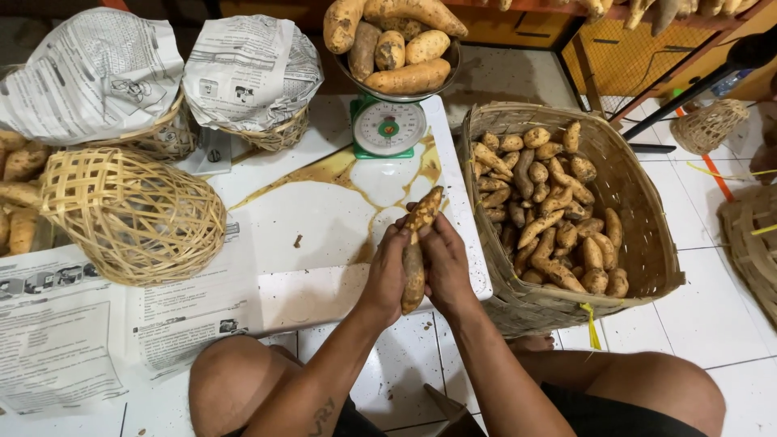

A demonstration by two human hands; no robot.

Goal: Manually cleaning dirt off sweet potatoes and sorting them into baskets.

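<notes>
Tabletop, white and stained yellow-brown, is our landmark and the largest thing we see. Just right of it stands a big woven basket, on the tiled floor, full of sweet potatoes. On the table's left side lie sheets of newspaper, and on them rests an overturned open-weave bamboo basket. At the table's far edge we see two newspaper-covered baskets and a green kitchen scale whose bowl is heaped with larger sweet potatoes. At the table's near right corner we hold a long sweet potato upright between both palms. Our left hand curls its fingers around one side, our right hand wraps the other; both grip the tuber firmly.
</notes>
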